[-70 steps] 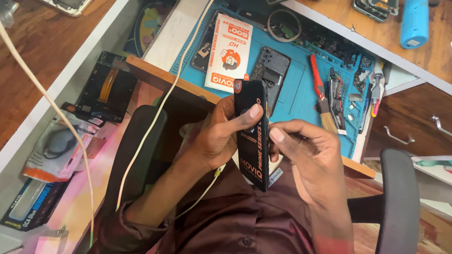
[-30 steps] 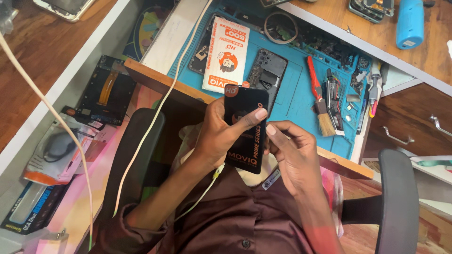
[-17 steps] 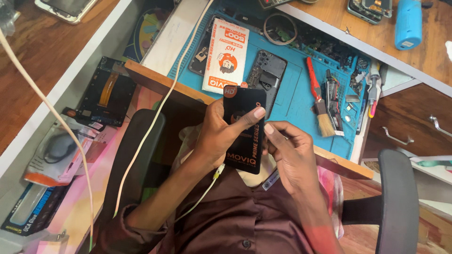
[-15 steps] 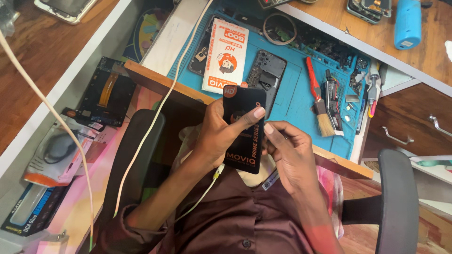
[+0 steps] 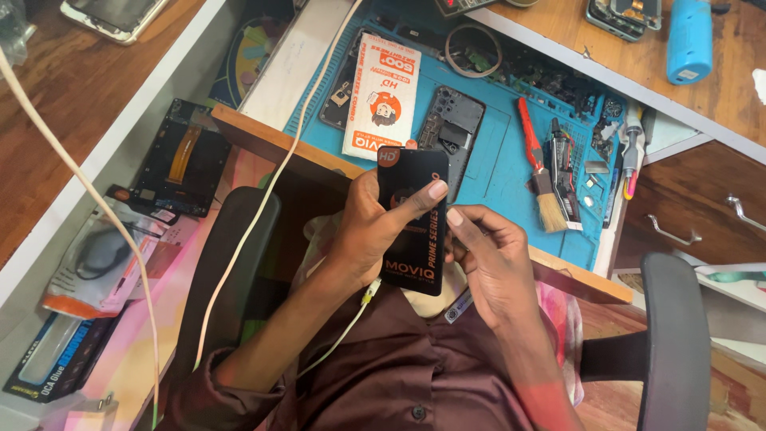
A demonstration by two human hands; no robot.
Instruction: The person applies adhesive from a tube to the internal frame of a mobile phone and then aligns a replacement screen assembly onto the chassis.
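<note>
Left hand wrapped around black box, thumb across front. Right hand pinching its right edge. Held upright above blue mat, brush beyond.

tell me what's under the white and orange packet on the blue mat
The white and orange packet lies on the blue mat and overlaps a dark phone part, whose left edge sticks out. The rest of that part is covered.
</note>
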